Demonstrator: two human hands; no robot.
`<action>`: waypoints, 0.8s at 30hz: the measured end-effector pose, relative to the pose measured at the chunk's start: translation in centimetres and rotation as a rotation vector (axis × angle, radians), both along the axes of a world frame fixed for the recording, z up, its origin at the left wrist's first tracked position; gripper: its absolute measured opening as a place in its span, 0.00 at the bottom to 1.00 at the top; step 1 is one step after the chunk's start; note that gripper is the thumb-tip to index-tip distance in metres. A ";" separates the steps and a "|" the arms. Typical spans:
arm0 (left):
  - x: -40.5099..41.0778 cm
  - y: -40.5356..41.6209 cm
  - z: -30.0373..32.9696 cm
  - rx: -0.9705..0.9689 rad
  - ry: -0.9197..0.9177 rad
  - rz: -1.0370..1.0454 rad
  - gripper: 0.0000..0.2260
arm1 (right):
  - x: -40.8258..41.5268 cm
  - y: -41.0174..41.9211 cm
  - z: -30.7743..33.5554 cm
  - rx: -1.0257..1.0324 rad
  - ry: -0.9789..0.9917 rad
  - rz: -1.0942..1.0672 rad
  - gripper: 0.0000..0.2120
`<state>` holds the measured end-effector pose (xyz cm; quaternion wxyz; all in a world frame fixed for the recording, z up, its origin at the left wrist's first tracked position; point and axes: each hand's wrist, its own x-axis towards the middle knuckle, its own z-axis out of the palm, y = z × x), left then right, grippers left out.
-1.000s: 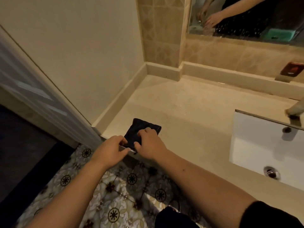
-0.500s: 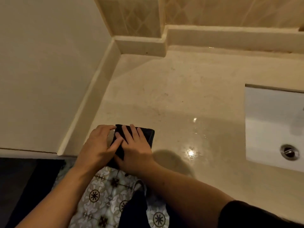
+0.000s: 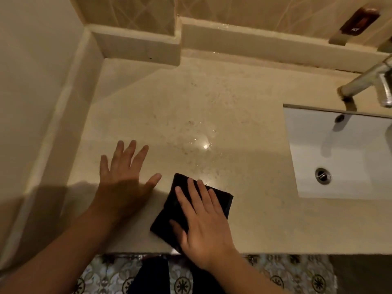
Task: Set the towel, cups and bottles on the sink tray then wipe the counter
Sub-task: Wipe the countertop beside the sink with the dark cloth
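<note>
A folded black cloth (image 3: 169, 211) lies on the beige stone counter (image 3: 212, 98) near its front edge. My right hand (image 3: 201, 221) presses flat on top of the cloth, fingers spread, covering its right half. My left hand (image 3: 125, 181) rests flat and open on the bare counter just left of the cloth, not touching it. A small patch of water (image 3: 201, 141) glistens on the counter beyond the cloth. No cups, bottles or tray are in view.
A white rectangular sink (image 3: 343, 158) with a drain (image 3: 322, 175) is set in the counter at right, under a metal faucet (image 3: 364, 81). A raised ledge (image 3: 254, 41) runs along the back and left wall. Patterned floor tiles (image 3: 106, 276) show below the counter's edge.
My left hand let go of the cloth and spread flat on the counter. My right hand slid the cloth to the right. The camera tilted further down and moved right.
</note>
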<state>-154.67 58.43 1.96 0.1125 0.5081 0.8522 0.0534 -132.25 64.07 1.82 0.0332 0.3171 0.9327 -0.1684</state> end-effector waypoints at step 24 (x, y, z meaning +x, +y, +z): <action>-1.5 3.5 -0.9 -0.103 -0.017 -0.035 0.68 | 4.2 11.8 -0.5 0.140 -0.134 -0.770 0.34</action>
